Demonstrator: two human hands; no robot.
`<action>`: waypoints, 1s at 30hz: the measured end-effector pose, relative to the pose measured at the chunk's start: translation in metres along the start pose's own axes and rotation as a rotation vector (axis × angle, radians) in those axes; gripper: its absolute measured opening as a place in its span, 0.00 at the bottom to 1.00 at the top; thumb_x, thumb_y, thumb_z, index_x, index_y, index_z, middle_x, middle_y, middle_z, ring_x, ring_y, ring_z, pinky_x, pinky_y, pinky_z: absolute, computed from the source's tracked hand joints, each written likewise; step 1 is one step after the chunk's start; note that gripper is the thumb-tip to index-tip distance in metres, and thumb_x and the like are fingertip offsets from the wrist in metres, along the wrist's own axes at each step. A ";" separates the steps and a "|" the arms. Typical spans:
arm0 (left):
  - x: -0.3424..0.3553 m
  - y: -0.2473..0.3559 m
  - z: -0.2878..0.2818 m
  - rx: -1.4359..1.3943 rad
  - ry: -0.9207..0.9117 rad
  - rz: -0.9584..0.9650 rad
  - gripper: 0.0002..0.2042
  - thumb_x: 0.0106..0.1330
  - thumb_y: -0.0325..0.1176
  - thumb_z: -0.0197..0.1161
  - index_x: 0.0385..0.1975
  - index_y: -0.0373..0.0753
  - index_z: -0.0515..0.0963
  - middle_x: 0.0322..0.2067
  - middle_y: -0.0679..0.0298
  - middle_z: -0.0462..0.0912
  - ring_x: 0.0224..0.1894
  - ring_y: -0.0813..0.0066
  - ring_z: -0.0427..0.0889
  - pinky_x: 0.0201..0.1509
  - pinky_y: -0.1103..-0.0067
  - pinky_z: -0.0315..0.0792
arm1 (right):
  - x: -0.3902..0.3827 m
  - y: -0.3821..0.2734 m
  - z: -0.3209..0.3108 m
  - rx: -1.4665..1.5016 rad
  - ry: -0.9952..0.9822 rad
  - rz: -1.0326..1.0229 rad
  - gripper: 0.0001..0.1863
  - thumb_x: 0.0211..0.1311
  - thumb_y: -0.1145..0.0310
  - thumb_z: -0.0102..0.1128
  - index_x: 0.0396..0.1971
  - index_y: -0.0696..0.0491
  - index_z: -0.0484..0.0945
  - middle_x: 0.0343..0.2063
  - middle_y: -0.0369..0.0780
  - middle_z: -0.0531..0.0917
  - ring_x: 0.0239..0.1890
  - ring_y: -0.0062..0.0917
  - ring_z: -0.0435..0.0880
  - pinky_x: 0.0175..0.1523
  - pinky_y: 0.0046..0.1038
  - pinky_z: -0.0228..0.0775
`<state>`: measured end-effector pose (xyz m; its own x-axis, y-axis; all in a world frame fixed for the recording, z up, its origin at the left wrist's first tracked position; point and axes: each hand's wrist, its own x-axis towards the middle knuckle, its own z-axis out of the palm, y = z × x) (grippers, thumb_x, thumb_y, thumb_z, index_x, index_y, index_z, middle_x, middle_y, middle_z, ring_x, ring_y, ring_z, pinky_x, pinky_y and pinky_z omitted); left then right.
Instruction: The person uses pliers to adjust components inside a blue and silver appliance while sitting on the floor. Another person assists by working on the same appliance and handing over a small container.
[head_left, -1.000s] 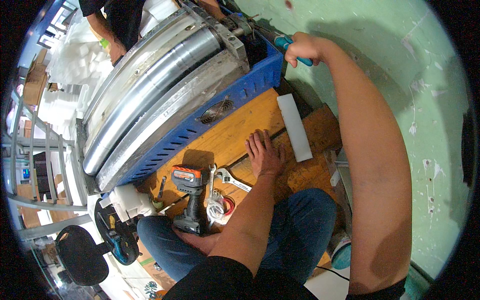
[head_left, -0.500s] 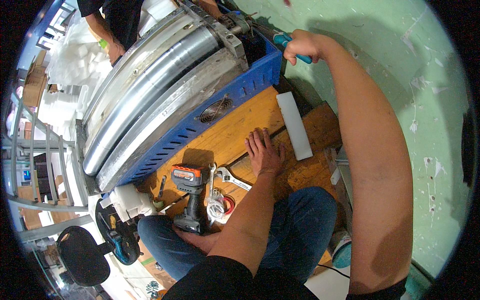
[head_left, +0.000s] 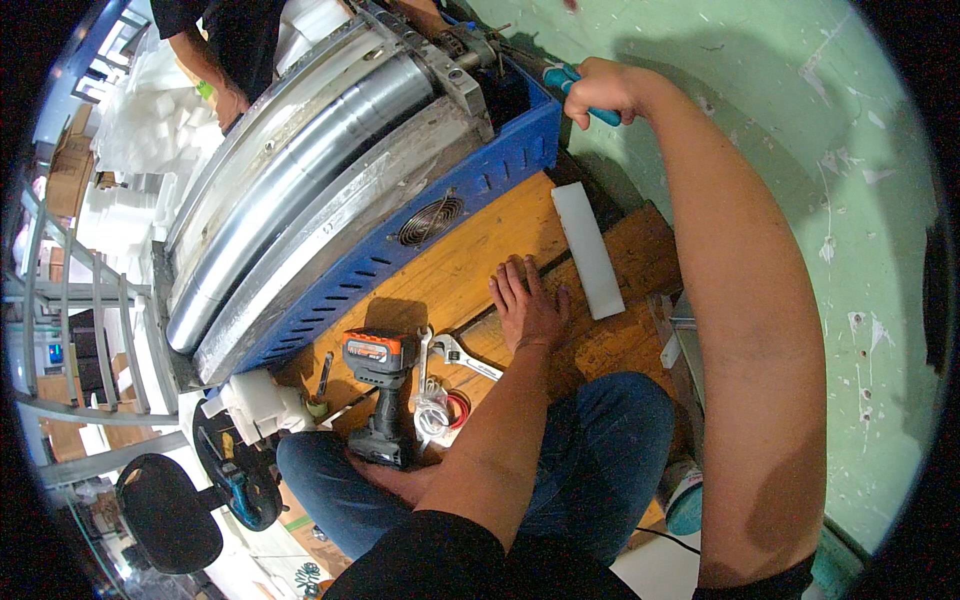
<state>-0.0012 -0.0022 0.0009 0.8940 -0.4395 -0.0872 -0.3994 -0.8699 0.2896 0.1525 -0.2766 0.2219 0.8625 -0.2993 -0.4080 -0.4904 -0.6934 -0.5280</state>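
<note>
My left hand (head_left: 525,305) lies open on the wooden boards (head_left: 440,280), fingers spread, beside a white foam strip (head_left: 587,250). My right hand (head_left: 608,95) is closed on a teal-handled tool (head_left: 561,77), whose far end reaches toward the metal fittings (head_left: 460,50) at the right end of the roller machine (head_left: 300,190) with its blue vented housing; the tip is hard to make out. A cordless drill (head_left: 380,400) lies by my legs, with an open-end wrench (head_left: 423,355), an adjustable wrench (head_left: 468,360) and a bundle of red and white cord (head_left: 440,410) next to it.
A co-worker's arm (head_left: 205,70) is beyond the machine at upper left. A green wall (head_left: 860,250) runs along my right. At left are metal railings (head_left: 110,310), white foam pieces (head_left: 255,405), a black bag (head_left: 160,510) and cardboard boxes (head_left: 72,180).
My right hand and the teal tool have shifted very slightly to the left. My left hand stays flat in the same place.
</note>
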 end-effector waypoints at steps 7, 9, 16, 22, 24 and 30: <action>-0.004 -0.005 0.007 -0.037 0.093 0.049 0.39 0.68 0.52 0.59 0.74 0.34 0.58 0.74 0.43 0.55 0.79 0.45 0.48 0.82 0.54 0.38 | 0.005 0.004 -0.002 -0.052 -0.032 -0.037 0.18 0.29 0.66 0.70 0.24 0.58 0.78 0.19 0.42 0.76 0.15 0.31 0.74 0.17 0.35 0.63; -0.004 -0.005 0.011 -0.042 0.095 0.053 0.39 0.67 0.51 0.60 0.74 0.35 0.59 0.74 0.43 0.56 0.78 0.45 0.49 0.82 0.53 0.39 | 0.008 0.011 0.001 -0.045 -0.044 -0.027 0.17 0.29 0.65 0.70 0.24 0.57 0.80 0.17 0.42 0.76 0.15 0.31 0.73 0.17 0.35 0.62; -0.003 -0.008 0.018 -0.029 0.141 0.052 0.40 0.65 0.52 0.62 0.73 0.37 0.59 0.73 0.43 0.58 0.76 0.43 0.53 0.80 0.51 0.43 | 0.002 -0.004 0.001 0.005 -0.079 0.112 0.13 0.42 0.70 0.71 0.27 0.60 0.81 0.21 0.45 0.72 0.19 0.28 0.64 0.24 0.38 0.53; -0.001 -0.005 0.024 -0.012 0.106 0.034 0.41 0.67 0.55 0.60 0.74 0.37 0.59 0.74 0.44 0.55 0.79 0.46 0.49 0.82 0.53 0.39 | 0.019 0.010 0.008 0.025 -0.051 0.000 0.16 0.29 0.65 0.72 0.23 0.55 0.82 0.20 0.43 0.78 0.21 0.33 0.76 0.24 0.40 0.65; 0.002 -0.009 0.025 0.000 0.116 0.029 0.41 0.67 0.55 0.60 0.75 0.37 0.58 0.75 0.44 0.55 0.79 0.46 0.49 0.82 0.53 0.38 | 0.000 0.000 0.007 0.017 -0.040 -0.037 0.15 0.30 0.65 0.70 0.21 0.56 0.78 0.16 0.40 0.73 0.15 0.29 0.70 0.18 0.35 0.58; 0.001 -0.006 0.028 0.028 0.133 0.063 0.41 0.66 0.53 0.61 0.74 0.36 0.57 0.74 0.43 0.56 0.78 0.45 0.49 0.82 0.53 0.39 | -0.011 0.003 0.001 -0.037 0.001 -0.050 0.15 0.31 0.65 0.70 0.22 0.55 0.77 0.19 0.40 0.74 0.16 0.29 0.69 0.18 0.34 0.58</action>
<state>-0.0039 -0.0031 -0.0278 0.8850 -0.4619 0.0580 -0.4599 -0.8481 0.2632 0.1409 -0.2746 0.2236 0.8859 -0.2647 -0.3808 -0.4419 -0.7311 -0.5198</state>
